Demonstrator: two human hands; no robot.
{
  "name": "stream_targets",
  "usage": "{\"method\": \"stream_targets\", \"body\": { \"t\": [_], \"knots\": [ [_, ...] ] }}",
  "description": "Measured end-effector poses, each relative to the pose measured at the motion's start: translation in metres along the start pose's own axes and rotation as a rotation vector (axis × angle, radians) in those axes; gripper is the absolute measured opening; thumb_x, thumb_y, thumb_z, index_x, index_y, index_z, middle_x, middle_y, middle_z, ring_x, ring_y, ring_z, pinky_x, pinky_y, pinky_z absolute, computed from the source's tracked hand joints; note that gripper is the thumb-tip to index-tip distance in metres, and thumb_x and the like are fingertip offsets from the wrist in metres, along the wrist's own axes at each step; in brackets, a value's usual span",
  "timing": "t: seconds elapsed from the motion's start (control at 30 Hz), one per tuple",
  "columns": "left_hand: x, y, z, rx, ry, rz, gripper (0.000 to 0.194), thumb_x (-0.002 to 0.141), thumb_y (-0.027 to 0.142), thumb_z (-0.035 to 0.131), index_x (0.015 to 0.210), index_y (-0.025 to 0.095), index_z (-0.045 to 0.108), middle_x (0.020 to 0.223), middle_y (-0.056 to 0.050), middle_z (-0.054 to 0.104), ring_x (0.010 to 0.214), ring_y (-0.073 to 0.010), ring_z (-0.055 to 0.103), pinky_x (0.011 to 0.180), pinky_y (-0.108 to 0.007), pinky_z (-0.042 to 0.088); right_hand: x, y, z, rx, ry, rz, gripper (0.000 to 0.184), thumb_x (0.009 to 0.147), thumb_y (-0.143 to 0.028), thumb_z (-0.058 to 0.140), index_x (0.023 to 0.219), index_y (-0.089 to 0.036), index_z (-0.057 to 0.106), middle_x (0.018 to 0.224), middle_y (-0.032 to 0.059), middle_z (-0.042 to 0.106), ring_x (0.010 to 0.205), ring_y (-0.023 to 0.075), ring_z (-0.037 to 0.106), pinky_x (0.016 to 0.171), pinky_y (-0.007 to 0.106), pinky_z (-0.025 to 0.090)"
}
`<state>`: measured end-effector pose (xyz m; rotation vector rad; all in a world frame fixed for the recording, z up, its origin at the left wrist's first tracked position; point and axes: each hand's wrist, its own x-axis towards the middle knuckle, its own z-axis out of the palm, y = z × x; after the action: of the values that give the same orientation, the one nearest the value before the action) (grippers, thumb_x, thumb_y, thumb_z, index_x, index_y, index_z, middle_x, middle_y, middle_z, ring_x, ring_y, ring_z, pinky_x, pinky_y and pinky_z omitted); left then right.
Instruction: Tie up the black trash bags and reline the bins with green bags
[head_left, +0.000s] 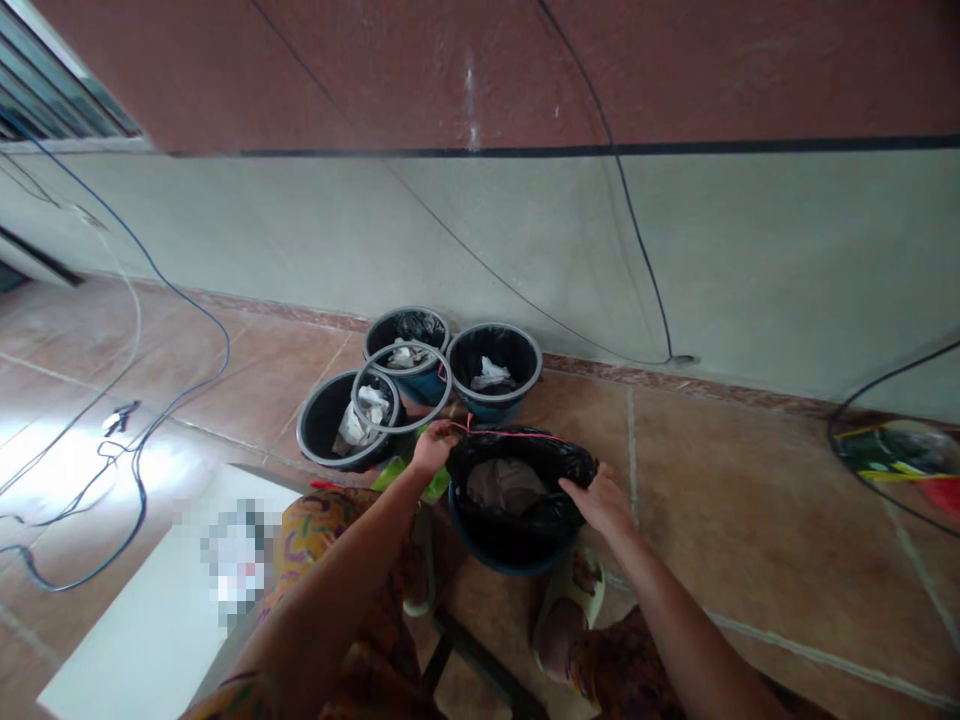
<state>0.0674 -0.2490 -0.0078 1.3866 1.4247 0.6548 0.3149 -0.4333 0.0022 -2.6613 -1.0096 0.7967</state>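
Between my feet stands a dark blue bin [501, 560], and a black trash bag [570, 462] hangs in its mouth with brown stuff [506, 487] inside. My left hand [433, 447] pinches the bag's far left edge, where a pink drawstring [510, 433] runs along the top. On the other side my right hand [602, 497] grips the bag's right edge, thumb over the plastic. Just beyond my left hand, a loose grey ring [448, 385] lies across two lined bins. The bag's near edge sags below the bin's rim.
A left bin [301, 440], a back bin [367, 345] and a right bin [538, 365] hold white papers near the wall. A white board or box [142, 610] lies at my left. Blue cable [184, 290] trails over the tiles. Colourful packaging [892, 450] sits far right.
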Motion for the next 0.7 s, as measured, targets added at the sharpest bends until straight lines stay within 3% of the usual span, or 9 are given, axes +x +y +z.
{"method": "stream_targets", "body": {
  "t": [0.07,0.17,0.3,0.43,0.53,0.6,0.7],
  "knots": [
    [0.001,0.006,0.006,0.217,-0.049,0.016,0.047,0.063,0.019,0.074,0.109,0.017,0.065,0.096,-0.005,0.071,0.087,-0.0180,0.064,0.079,-0.027,0.048,-0.008,0.004,0.004,-0.031,-0.068,0.001,0.080,0.075,-0.054,0.062,0.131,-0.001,0.040,0.116,0.0249,0.064,0.101,0.0336,0.066,0.080,0.038,0.050],
    [0.001,0.016,0.014,0.478,-0.137,-0.004,0.064,0.062,0.014,0.074,0.125,0.013,0.057,0.103,-0.009,0.070,0.093,-0.0202,0.064,0.080,-0.027,0.048,-0.017,0.011,0.008,-0.063,-0.133,-0.053,0.060,0.074,-0.038,0.067,0.123,-0.008,0.050,0.108,0.0194,0.068,0.094,0.0291,0.068,0.074,0.033,0.049],
    [-0.006,0.025,0.016,0.595,-0.244,0.013,0.037,0.069,0.005,0.061,0.104,0.013,0.069,0.088,-0.006,0.071,0.083,-0.0169,0.064,0.073,-0.023,0.047,-0.017,0.019,-0.003,-0.054,-0.147,-0.180,0.035,0.068,-0.016,0.065,0.103,-0.014,0.063,0.099,0.0136,0.072,0.092,0.0269,0.068,0.075,0.031,0.049],
    [-0.030,0.019,0.009,0.496,-0.242,0.015,0.024,0.070,0.005,0.058,0.086,0.016,0.073,0.072,0.000,0.068,0.072,-0.0133,0.062,0.066,-0.021,0.045,-0.002,0.025,-0.024,0.280,0.000,-0.252,0.042,0.071,-0.015,0.061,0.113,-0.018,0.062,0.100,0.0083,0.073,0.092,0.0213,0.068,0.084,0.031,0.050],
    [-0.064,-0.003,0.005,0.350,-0.172,-0.027,0.018,0.068,0.007,0.060,0.078,0.016,0.072,0.062,0.002,0.062,0.063,-0.0123,0.057,0.059,-0.021,0.042,0.009,0.033,-0.031,0.493,0.169,-0.235,0.040,0.076,-0.017,0.054,0.116,-0.017,0.062,0.105,0.0092,0.072,0.096,0.0185,0.068,0.091,0.032,0.050],
    [-0.088,-0.023,0.005,0.207,-0.154,-0.070,0.013,0.063,0.007,0.062,0.071,0.015,0.070,0.061,0.002,0.063,0.060,-0.0127,0.057,0.057,-0.021,0.041,0.012,0.038,-0.030,0.482,0.230,-0.182,0.039,0.078,-0.017,0.052,0.116,-0.015,0.062,0.108,0.0111,0.072,0.098,0.0187,0.067,0.094,0.032,0.049],
    [-0.113,-0.044,0.007,0.069,-0.167,-0.157,0.010,0.064,0.009,0.062,0.070,0.014,0.068,0.065,0.000,0.066,0.060,-0.0131,0.057,0.056,-0.022,0.041,0.010,0.043,-0.027,0.302,0.210,-0.119,0.039,0.080,-0.018,0.052,0.118,-0.017,0.061,0.113,0.0109,0.070,0.102,0.0205,0.066,0.095,0.035,0.048]
  ]
}}
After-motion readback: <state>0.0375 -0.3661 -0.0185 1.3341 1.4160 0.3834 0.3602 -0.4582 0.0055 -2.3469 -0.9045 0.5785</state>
